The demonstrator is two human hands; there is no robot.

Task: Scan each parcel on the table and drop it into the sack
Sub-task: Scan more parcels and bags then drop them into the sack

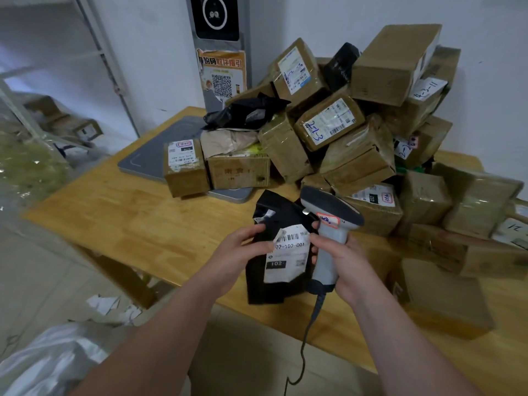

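Observation:
My left hand (238, 251) grips the left edge of a black plastic parcel (275, 221) with a white barcode label reading 102, held above the front of the wooden table (128, 212). My right hand (347, 267) holds a grey handheld scanner (328, 224) by its handle, right beside the parcel's label, with its cable hanging down. A tall pile of brown cardboard parcels (357, 124) covers the right and back of the table. A white sack (48, 358) lies on the floor at the lower left.
A grey flat scale (160, 155) sits on the table's back left with two small boxes (185, 167) on it. Behind it stands a grey kiosk post (220, 52) with a QR poster. Metal shelving (94, 44) and bagged parcels are at the left. Paper scraps litter the floor.

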